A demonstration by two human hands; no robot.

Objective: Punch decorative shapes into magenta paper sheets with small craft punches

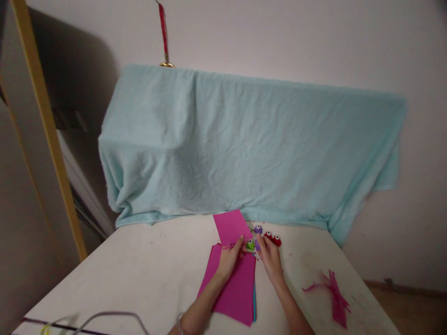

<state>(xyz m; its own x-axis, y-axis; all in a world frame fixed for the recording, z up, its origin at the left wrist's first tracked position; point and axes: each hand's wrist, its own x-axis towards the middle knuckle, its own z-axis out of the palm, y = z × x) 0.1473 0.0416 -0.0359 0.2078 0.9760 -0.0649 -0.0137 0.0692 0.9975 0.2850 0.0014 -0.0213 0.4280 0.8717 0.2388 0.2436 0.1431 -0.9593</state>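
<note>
My left hand grips the lower edge of a pink sheet of paper, its thumb on top. The sheet has a row of small marks or holes near that edge. Beneath my left hand and forearm lies a stack of magenta sheets with a blue edge showing. My right hand is closed, fingertips pinched at a small purple piece. Between the hands sits a green googly-eyed piece. Just beyond are a purple googly-eyed piece and red googly-eyed pieces, partly behind my right fingers.
Crumpled magenta strips lie on the white table at right. A light-blue towel drapes along the back. A grey cable crosses the front left. Tiny scraps are scattered around the googly-eyed pieces.
</note>
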